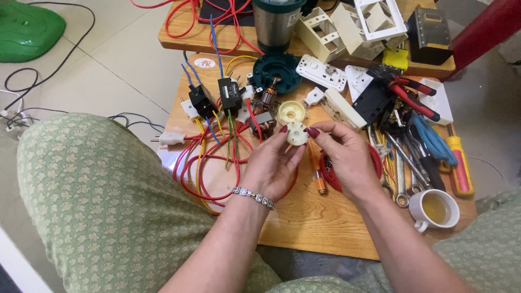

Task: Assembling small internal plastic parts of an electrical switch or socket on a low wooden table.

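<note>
Both hands hold a small cream plastic gear-like part (296, 133) above a low wooden table (320, 222). My left hand (271, 163), with a bracelet at the wrist, grips its left side with thumb and fingers. My right hand (347, 157) pinches its right edge. Just behind the part lies a cream round gear (290, 113), and beside that a motor armature (268, 100) and a dark green round housing (278, 70).
Red wire loops (217, 163), black relays (229, 95), white switch plates (321, 71), red-handled pliers (415, 97), wrenches (400, 173), screwdrivers (460, 165) and a cup of tea (434, 209) crowd the table. My left knee in green patterned cloth (97, 201) sits left.
</note>
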